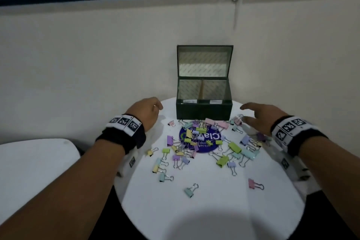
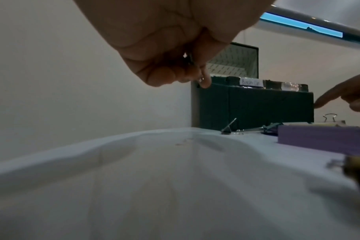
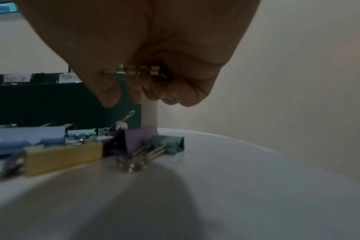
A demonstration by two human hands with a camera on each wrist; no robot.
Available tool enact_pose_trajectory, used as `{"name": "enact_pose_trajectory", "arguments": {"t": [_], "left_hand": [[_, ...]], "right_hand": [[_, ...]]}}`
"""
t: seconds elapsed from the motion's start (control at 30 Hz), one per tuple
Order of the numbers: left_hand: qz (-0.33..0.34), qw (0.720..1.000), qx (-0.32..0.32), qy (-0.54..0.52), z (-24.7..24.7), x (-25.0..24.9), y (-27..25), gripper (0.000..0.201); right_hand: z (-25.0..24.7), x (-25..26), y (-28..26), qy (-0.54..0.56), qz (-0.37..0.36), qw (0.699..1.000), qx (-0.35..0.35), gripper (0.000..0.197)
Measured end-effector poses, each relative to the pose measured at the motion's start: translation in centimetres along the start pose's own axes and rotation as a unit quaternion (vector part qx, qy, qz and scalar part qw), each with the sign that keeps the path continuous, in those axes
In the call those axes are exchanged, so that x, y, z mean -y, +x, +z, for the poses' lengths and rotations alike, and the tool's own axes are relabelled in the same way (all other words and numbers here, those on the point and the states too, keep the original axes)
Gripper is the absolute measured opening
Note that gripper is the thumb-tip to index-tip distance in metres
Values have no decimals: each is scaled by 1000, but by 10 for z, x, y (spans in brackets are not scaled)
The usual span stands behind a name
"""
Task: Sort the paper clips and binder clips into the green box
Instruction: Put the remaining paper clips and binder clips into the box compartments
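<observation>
The green box (image 1: 204,111) stands open at the back of the round white table (image 1: 194,216), with two compartments and its lid up. Pastel binder clips (image 1: 196,134) lie scattered in front of it. My left hand (image 1: 150,109) hovers left of the box with fingers curled; the left wrist view shows this hand (image 2: 175,68) with small shiny wire pieces, apparently paper clips (image 2: 188,58), between the fingers. My right hand (image 1: 257,115) reaches over clips right of the box. In the right wrist view its curled fingers (image 3: 175,91) hold yellow binder clips (image 3: 152,71).
A cream wall rises right behind the box (image 2: 255,107). A blue round sticker (image 1: 207,145) lies under the pile. A second white surface (image 1: 29,161) sits at the left. Yellow (image 3: 62,155) and purple (image 3: 138,139) clips lie below my right hand. The table's near part holds few clips.
</observation>
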State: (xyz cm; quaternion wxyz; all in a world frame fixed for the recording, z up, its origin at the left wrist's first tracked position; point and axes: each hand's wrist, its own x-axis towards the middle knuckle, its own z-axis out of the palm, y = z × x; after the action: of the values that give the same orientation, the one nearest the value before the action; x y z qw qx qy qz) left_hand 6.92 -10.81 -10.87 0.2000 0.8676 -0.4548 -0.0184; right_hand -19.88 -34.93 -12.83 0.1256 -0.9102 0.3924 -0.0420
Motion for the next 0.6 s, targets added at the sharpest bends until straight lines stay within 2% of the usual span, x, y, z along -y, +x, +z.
{"name": "enact_pose_trajectory", "arguments": {"t": [0.07,0.17,0.33,0.43,0.53,0.6], "left_hand": [[9,1000,21,12,1,-1,1,25],[14,995,63,75,8,0,6,13],[30,982,132,132,14,-9,12,40],[29,977,161,135,14,-14,13,40],[34,978,153,135,15,-12,16,28],[36,980,142,136,15,-8,18,23]], "right_hand": [[3,1,5,-27,5,999,30,44],[4,5,7,-47,-6,997,59,38],[5,5,9,-41,11,998,47,27],[7,7,8,-28,15,999,43,31],[1,8,2,10,10,1000,12,28],[-6,10,-4,55,-12,997,-50,26]]}}
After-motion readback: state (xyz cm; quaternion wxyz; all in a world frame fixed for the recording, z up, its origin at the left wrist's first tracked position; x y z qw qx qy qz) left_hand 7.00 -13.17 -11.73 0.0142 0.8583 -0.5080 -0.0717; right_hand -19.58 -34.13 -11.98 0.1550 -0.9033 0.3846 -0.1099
